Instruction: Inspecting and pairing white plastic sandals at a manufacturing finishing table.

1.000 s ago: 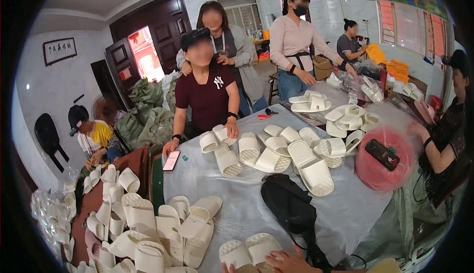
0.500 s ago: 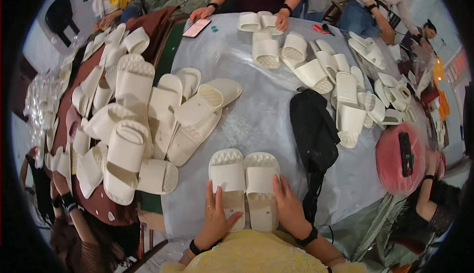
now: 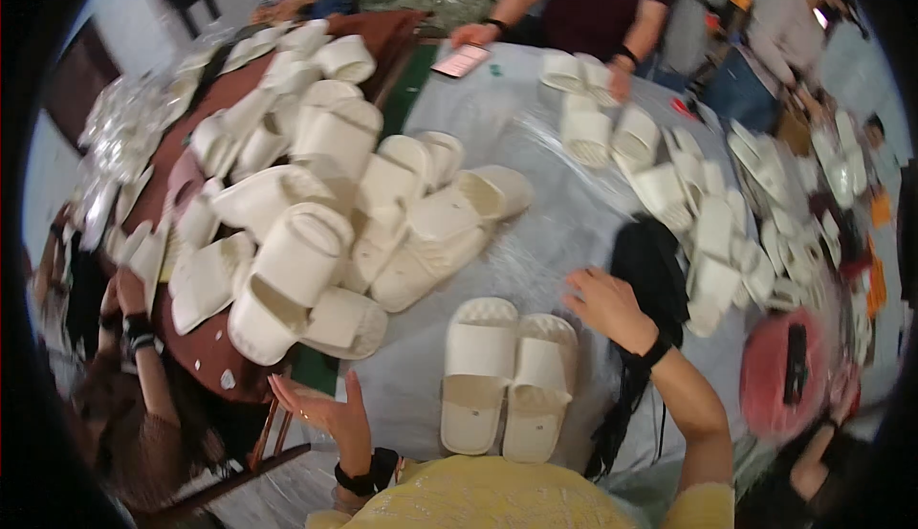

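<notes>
A pair of cream slide slippers lies side by side on the plastic-covered table right before me, the left slipper (image 3: 476, 345) next to the right slipper (image 3: 546, 362). My left hand (image 3: 330, 416) is raised beside the table's near edge, its fingers stretched out and nothing in it. Apart from the pair too, my right hand (image 3: 614, 311) hovers above and to the right of it, fingers extended and holding nothing. A heap of more cream slippers (image 3: 304, 247) lies to the left, nearer my left hand.
A black bag (image 3: 648, 266) with a strap lies right of the pair. Beyond it are several more slippers (image 3: 712, 271) and a red plastic-wrapped bundle (image 3: 765, 395). Across the table sits a person in a dark shirt (image 3: 593, 3), one hand by a phone (image 3: 461, 61). Other people work around the sides.
Both my hands have let go of the slipper pair: the left moved out leftward, the right up and rightward. The view has swung left, so the scene sits farther right.
</notes>
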The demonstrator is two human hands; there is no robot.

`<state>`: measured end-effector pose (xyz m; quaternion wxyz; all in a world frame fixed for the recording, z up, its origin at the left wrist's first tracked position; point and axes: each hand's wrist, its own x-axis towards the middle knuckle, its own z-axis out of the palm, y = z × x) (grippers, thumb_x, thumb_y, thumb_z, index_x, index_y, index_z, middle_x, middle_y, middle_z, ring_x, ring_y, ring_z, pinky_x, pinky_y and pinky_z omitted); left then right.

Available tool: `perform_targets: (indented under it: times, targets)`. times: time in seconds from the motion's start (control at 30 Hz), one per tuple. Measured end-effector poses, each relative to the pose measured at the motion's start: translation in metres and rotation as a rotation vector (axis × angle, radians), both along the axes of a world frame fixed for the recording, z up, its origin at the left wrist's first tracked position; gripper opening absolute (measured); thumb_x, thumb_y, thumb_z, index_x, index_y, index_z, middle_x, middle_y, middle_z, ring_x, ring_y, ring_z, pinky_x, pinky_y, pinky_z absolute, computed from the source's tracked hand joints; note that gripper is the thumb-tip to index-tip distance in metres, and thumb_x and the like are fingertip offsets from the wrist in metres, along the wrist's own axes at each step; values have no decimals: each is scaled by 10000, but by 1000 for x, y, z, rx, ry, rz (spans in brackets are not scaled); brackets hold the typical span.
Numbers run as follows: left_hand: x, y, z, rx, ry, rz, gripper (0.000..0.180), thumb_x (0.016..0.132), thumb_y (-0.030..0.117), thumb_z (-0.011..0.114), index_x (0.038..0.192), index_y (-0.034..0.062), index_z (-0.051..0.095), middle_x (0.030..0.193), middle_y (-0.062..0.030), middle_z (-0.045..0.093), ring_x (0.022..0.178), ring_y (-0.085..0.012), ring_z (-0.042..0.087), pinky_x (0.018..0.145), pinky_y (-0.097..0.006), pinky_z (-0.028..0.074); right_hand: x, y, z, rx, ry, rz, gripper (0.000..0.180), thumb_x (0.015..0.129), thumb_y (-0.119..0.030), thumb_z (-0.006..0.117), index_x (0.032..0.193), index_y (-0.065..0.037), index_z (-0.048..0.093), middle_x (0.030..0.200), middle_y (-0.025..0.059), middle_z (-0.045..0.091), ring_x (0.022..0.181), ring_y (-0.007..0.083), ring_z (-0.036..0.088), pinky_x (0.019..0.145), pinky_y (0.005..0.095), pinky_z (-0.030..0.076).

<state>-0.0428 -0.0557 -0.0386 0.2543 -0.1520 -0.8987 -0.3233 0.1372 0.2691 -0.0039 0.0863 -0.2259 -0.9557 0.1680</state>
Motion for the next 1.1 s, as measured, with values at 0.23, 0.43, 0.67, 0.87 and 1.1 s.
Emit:
perform_targets:
  times: [0.23,0.43,0.67,0.87,1.1]
  targets:
    - [-60,-5,45,-371,22,-81,1107,463,185,802,1344,43,146,1368,-249,152,1267,-399,150,1002,-467,184,18,8,-30,-161,-86,-201,173,778,-225,527,779,-68,599,732,140,600,701,328,576,611,421,455]
    - [-71,-16,70,-490,215,-191,1037,441,243,803,1311,36,277,1143,-219,474,1017,-382,455,925,-455,312,47,-19,13,-185,296,-304,149,803,-175,499,791,-51,583,760,108,595,636,311,571,556,386,454]
    - [-98,6,78,-473,217,-355,1065,400,308,834,1315,139,315,1186,-248,411,1008,-426,443,831,-504,360,111,-69,70,-87,735,-558,61,774,-55,538,806,-37,587,773,82,592,628,182,599,524,256,450]
    - [-117,67,110,-307,233,-621,888,476,294,810,1256,139,414,1152,-228,426,1055,-393,412,845,-482,360,145,-89,71,-264,1218,-693,113,864,-44,405,842,32,486,843,128,564,544,132,563,475,215,442]
    - [-143,142,131,-457,259,-657,973,431,301,783,1271,79,343,1232,-229,346,1144,-396,326,937,-469,227,172,-95,77,-207,1576,-888,189,897,-188,403,828,-20,456,859,115,513,469,117,513,412,205,400]
